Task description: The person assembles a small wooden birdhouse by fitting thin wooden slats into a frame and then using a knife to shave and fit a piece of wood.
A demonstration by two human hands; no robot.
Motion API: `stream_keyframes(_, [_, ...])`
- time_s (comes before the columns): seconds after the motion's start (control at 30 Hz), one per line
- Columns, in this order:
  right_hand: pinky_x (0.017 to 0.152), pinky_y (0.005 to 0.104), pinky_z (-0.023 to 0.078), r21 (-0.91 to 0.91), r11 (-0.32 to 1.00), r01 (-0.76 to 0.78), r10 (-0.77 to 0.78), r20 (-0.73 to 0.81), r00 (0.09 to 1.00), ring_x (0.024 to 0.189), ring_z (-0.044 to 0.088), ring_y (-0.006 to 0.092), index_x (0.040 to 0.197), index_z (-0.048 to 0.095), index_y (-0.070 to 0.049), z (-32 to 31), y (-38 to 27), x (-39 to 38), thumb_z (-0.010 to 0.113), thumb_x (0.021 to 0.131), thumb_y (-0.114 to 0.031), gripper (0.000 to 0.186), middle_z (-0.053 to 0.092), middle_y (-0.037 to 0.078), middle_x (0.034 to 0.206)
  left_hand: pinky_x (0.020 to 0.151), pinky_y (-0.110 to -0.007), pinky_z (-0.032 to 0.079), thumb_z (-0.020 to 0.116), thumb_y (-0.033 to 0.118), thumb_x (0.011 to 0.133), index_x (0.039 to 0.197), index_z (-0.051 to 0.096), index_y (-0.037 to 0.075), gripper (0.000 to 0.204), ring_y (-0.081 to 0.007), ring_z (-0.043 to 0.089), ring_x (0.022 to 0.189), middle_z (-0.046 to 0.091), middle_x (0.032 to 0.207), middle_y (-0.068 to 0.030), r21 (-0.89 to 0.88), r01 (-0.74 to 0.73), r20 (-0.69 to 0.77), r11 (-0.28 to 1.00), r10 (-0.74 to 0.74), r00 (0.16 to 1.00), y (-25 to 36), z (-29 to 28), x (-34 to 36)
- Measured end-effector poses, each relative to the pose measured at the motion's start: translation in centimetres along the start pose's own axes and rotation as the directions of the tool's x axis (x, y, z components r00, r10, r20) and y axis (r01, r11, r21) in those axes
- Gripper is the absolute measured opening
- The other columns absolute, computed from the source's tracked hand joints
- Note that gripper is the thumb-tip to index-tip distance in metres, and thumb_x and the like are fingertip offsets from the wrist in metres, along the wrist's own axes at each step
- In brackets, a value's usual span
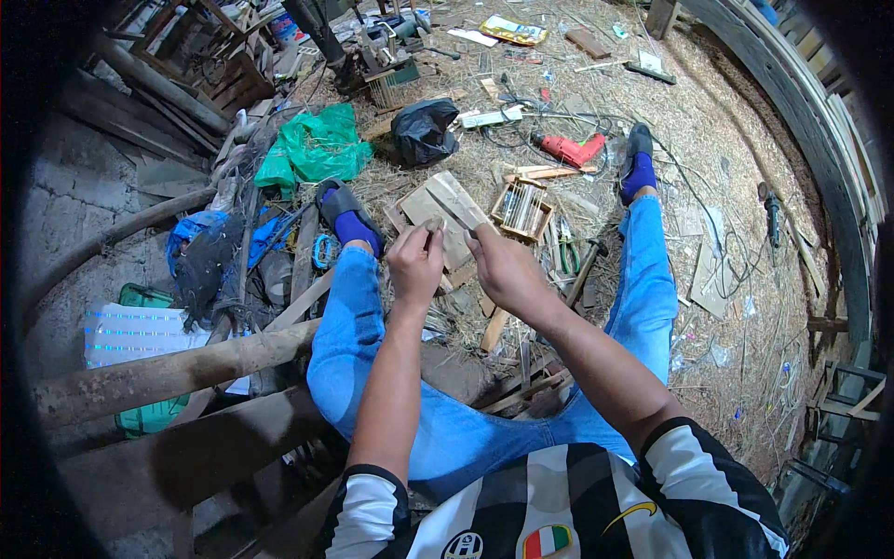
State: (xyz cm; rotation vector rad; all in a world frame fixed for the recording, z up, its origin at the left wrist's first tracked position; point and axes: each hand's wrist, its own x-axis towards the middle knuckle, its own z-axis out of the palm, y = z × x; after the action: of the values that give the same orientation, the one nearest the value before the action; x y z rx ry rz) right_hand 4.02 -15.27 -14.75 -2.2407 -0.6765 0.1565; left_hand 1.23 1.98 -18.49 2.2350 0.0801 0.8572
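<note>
My left hand (416, 267) is closed in a pinch, with a small greyish bit (434, 224) showing at its fingertips, too small to name. To its right, my right hand (510, 272) is curled closed with the thumb toward the left hand. What its fingers hold is hidden. Just beyond both hands lie pale flat wooden pieces (430, 207), one a narrow strip (456, 198) whose near end meets my right hand; whether it is gripped I cannot tell. A small wooden frame with thin rods (523, 209) sits on the ground past my right hand.
Pliers with green handles (565, 253) and a hammer (587, 270) lie by my right leg. Farther off are a red power drill (570, 149), a black plastic bag (424, 132) and a green bag (315, 149). A bamboo pole (177, 371) crosses at left; an angle grinder (771, 212) lies right.
</note>
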Motion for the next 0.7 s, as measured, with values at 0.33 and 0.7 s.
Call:
stream_keyframes(0.33, [0.067, 0.0587, 0.046, -0.129, 0.99, -0.05, 0.058, 0.053, 0.997, 0.078, 0.064, 0.047, 0.103, 0.047, -0.004, 0.3, -1.1, 0.9, 0.045, 0.104, -0.025, 0.022, 0.066, 0.025, 0.082, 0.062, -0.041, 0.048, 0.073, 0.01, 0.087, 0.083, 0.068, 0.0, 0.012, -0.0343, 0.063, 0.07, 0.064, 0.077, -0.0161, 0.095, 0.013, 0.034, 0.995, -0.016, 0.999, -1.4, 0.3, -0.2])
stream_keyframes(0.7, [0.066, 0.057, 0.052, -0.176, 0.984, -0.043, 0.058, 0.086, 0.995, 0.079, 0.067, 0.0462, 0.104, 0.047, -0.001, 0.2, -1.8, 1.1, 0.043, 0.103, -0.023, 0.022, 0.067, 0.026, 0.086, 0.064, -0.043, 0.052, 0.07, 0.005, 0.085, 0.093, 0.07, 0.001, 0.009, -0.0348, 0.065, 0.073, 0.066, 0.082, -0.0164, 0.107, -0.023, 0.054, 0.994, 0.017, 0.998, -1.4, 0.5, -0.3])
